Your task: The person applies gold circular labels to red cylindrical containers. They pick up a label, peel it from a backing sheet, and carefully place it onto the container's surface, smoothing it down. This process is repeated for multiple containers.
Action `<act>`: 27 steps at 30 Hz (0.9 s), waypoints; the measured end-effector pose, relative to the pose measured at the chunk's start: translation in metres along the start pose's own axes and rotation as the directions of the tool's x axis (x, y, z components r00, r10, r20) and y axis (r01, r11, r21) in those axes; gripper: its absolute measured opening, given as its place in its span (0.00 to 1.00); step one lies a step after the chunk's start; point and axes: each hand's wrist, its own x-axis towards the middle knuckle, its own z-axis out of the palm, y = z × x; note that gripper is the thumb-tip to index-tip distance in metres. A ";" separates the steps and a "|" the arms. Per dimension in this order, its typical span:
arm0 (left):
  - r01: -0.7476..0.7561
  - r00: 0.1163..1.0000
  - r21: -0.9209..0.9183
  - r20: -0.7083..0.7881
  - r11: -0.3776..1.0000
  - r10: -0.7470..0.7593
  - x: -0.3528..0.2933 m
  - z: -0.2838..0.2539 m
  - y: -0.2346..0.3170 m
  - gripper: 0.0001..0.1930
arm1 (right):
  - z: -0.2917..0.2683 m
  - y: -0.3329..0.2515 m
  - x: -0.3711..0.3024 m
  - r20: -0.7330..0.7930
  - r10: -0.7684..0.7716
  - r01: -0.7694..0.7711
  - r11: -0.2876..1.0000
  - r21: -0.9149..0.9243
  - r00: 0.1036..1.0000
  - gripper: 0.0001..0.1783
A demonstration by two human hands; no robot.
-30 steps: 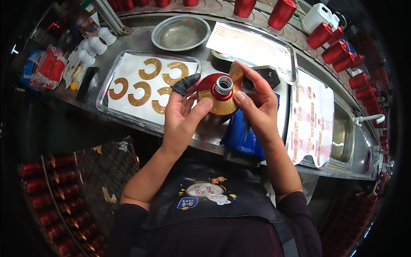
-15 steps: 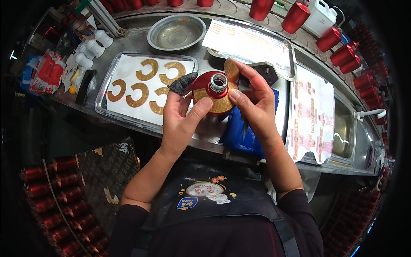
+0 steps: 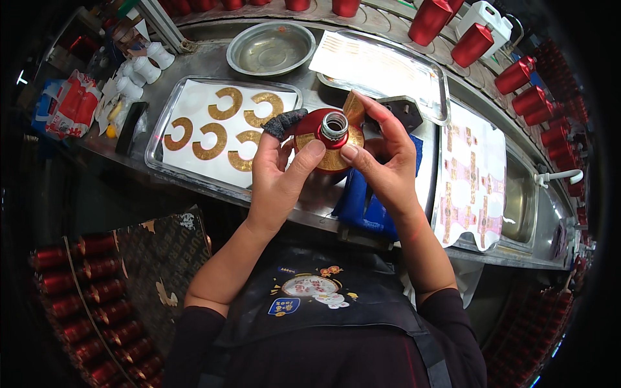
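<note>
A red bottle (image 3: pixel 312 123) with a bare threaded neck stands upright between my two hands. Around its shoulder lies a curved gold label (image 3: pixel 331 160), partly stuck down, with one end raised off the bottle at the right. My left hand (image 3: pixel 278 165) grips the bottle's left side, its thumb pressing the label; a dark cover wraps one of its fingers. My right hand (image 3: pixel 388 158) has its thumb on the label beside the neck, while its fingertips hold the raised end. More C-shaped gold labels (image 3: pixel 210 142) lie on a white sheet at the left.
A metal tray (image 3: pixel 155 145) carries the label sheet, and a round metal basin (image 3: pixel 270 48) sits behind it. Blue cloth (image 3: pixel 369 210) lies under my right hand. Further right are a printed sheet (image 3: pixel 475 181) and a sink (image 3: pixel 521 200). Red bottles (image 3: pixel 473 45) line a conveyor (image 3: pixel 381 32) at the back.
My right thumb has shifted slightly left and down along the label toward my left thumb. The bottles on the conveyor have moved to the right.
</note>
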 end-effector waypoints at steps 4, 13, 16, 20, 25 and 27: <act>0.000 1.000 -0.008 -0.013 1.000 0.000 0.000 0.001 0.000 0.25 | 0.001 0.001 0.000 -0.010 0.007 -0.006 0.999 0.037 1.000 0.36; 0.029 1.000 -0.055 0.005 0.998 -0.029 -0.003 0.000 -0.001 0.26 | 0.000 0.000 -0.001 -0.010 0.001 -0.001 1.000 0.025 1.000 0.40; 0.026 1.000 -0.067 0.018 0.997 -0.025 -0.003 -0.001 -0.001 0.26 | 0.000 0.000 -0.002 -0.021 -0.003 0.003 1.000 -0.009 1.000 0.42; 0.010 0.999 -0.063 0.038 0.998 -0.007 -0.002 -0.002 -0.002 0.27 | -0.001 -0.002 -0.002 -0.018 0.024 -0.024 1.000 -0.015 1.000 0.43; -0.008 0.999 -0.050 0.052 0.999 0.011 -0.002 -0.004 -0.002 0.29 | -0.004 -0.006 -0.002 0.024 0.066 -0.064 0.997 -0.044 0.998 0.45; -0.008 0.998 -0.045 0.056 0.999 0.011 -0.002 -0.005 -0.002 0.29 | -0.006 -0.007 -0.002 0.043 0.072 -0.070 0.996 -0.064 0.996 0.46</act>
